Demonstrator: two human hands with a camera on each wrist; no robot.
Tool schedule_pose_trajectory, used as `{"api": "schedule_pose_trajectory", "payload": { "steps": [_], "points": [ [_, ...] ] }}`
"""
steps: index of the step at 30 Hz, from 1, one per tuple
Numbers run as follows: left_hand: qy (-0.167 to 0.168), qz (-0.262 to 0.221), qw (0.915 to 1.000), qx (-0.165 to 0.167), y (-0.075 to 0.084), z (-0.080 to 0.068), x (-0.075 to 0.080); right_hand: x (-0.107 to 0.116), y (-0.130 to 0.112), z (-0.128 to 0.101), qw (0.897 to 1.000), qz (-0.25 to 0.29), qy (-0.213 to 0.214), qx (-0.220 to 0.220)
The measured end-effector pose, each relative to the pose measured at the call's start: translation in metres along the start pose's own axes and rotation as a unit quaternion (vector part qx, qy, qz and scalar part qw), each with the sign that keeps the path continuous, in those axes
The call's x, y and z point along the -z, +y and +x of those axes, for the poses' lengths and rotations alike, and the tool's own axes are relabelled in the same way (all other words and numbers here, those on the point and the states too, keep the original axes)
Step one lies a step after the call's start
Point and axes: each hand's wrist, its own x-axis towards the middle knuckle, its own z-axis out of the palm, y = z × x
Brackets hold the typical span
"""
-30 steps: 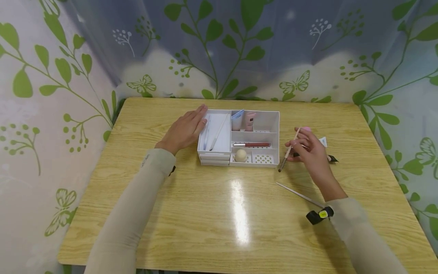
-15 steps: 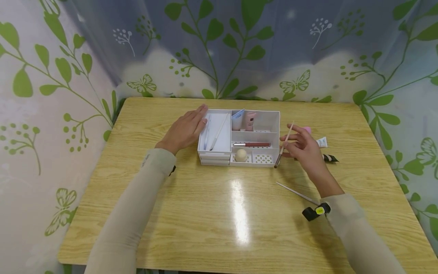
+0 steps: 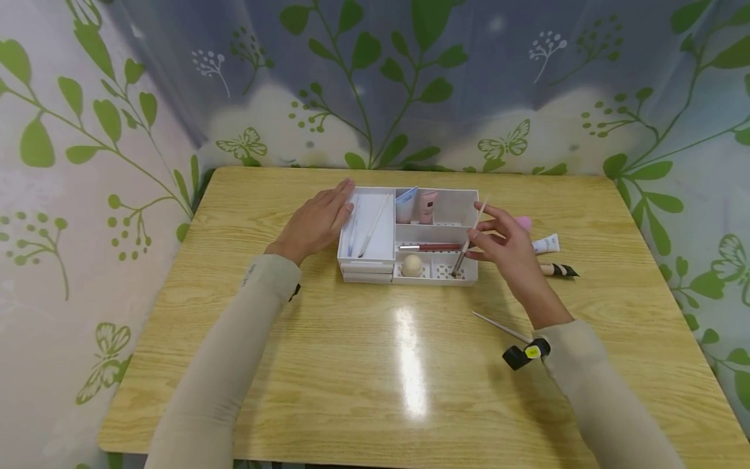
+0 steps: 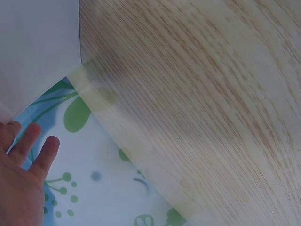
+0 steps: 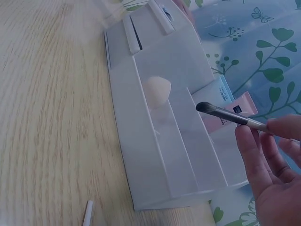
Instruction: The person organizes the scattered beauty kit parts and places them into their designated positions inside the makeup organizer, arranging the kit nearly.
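Observation:
A white desktop organizer (image 3: 365,262) stands on the table. My left hand (image 3: 316,218) rests along its left side with fingers extended. Between the thumb and fingers of my right hand (image 3: 510,247) I pinch a makeup brush (image 3: 471,238), its dark bristle end pointing down over the front right compartment. In the right wrist view the brush (image 5: 230,115) is apart from the organizer's dividers. A beige makeup sponge (image 3: 413,266) sits in the neighbouring compartment. Behind it lies a red-brown tube with a silver end (image 3: 430,247). Blue and pink tubes (image 3: 428,207) stand at the back.
Thin brushes (image 3: 375,228) lie in the organizer's left tray. Right of the organizer are a pink object (image 3: 524,223), a white tube (image 3: 547,243) and a black-and-beige tube (image 3: 559,270). A thin pale stick (image 3: 498,324) lies near my right wrist. Patterned curtains border the table.
My right hand has moved left with the makeup brush, from beside the organizer to above its front right compartment. The left hand has stayed in place.

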Motion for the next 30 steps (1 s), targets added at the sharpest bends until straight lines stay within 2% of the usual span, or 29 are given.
{"api": "schedule_pose_trajectory", "payload": {
  "steps": [8,13,19,24,30],
  "points": [
    [0.002,0.015,0.9999,-0.004,0.0,0.001,0.0,-0.008,-0.008,0.004,1.0,-0.009,-0.003,-0.016],
    [0.002,0.023,0.9997,-0.013,-0.001,0.001,0.0,-0.015,-0.014,0.007,1.0,0.004,-0.004,-0.017],
    [0.001,0.033,0.9992,-0.023,-0.001,0.004,0.0,-0.026,-0.017,0.011,1.0,-0.005,-0.013,-0.016],
    [-0.002,0.03,0.9993,-0.021,0.0,0.004,0.0,-0.034,-0.02,0.015,1.0,0.004,-0.024,-0.013],
    [0.0,0.0,1.0,0.003,0.0,0.001,-0.001,-0.047,-0.022,0.025,0.999,0.008,-0.035,-0.024]
  ]
}}
